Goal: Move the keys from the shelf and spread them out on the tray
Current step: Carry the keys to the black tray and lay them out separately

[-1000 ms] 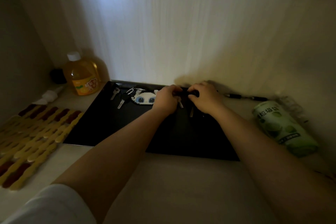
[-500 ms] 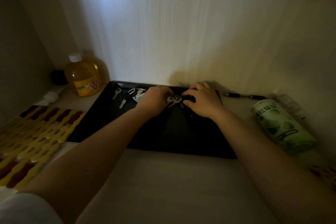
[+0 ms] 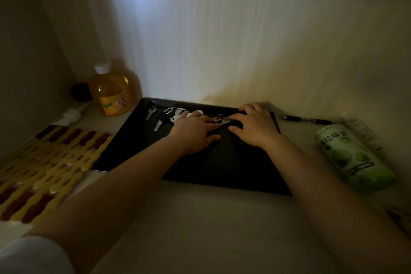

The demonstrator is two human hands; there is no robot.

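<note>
Both forearms extended forward, converging. Left hand [image 3: 195,132] palm down, fingers spread flat — right hand [image 3: 253,128] likewise, fingers splayed. Fingertips of both nearly meeting. Nothing visibly gripped.

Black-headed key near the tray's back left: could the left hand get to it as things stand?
Probably yes. The black-headed key lies in the open on the tray, just left of the left hand, with nothing between them. The hand would first have to leave the keys under its fingertips.

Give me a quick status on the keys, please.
Both hands, left and right, flat on the tray, fingering silver keys. Nothing blocking.
</note>
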